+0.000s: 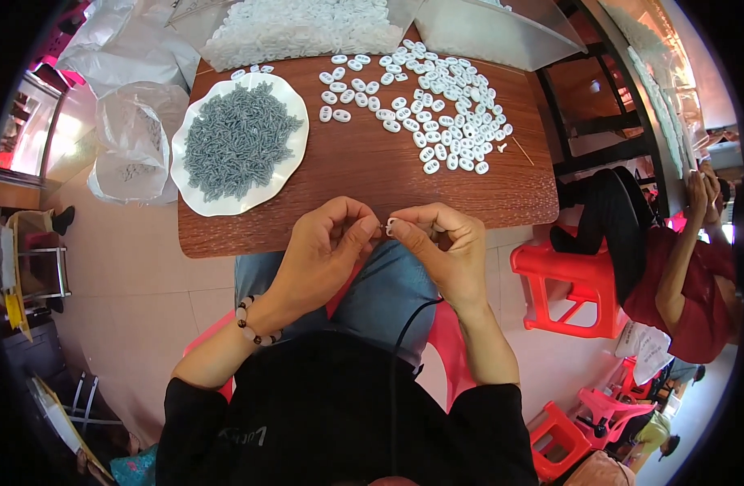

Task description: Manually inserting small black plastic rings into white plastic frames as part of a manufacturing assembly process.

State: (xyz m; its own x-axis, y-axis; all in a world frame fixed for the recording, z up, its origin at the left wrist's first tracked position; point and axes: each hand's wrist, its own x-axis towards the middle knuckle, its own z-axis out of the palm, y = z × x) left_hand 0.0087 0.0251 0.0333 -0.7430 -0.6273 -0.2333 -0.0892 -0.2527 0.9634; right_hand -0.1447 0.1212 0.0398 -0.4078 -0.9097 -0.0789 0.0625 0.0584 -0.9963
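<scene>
Right hand (pixel 459 257) pinches small white piece (pixel 390 227).

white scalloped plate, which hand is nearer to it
Left. The left hand is to the near right of the white scalloped plate, apart from it; the right hand is farther right, beyond the left.

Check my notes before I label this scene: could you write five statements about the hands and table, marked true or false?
1. The right hand pinches a small white piece. True.
2. A bracelet circles the right wrist. False: the bead bracelet is on the left wrist.
3. The scalloped white plate holds a heap of gray pieces. True.
4. That plate stands on the table's right side. False: it stands on the table at the left.
5. Loose white ovals lie right of the plate. True.
</scene>
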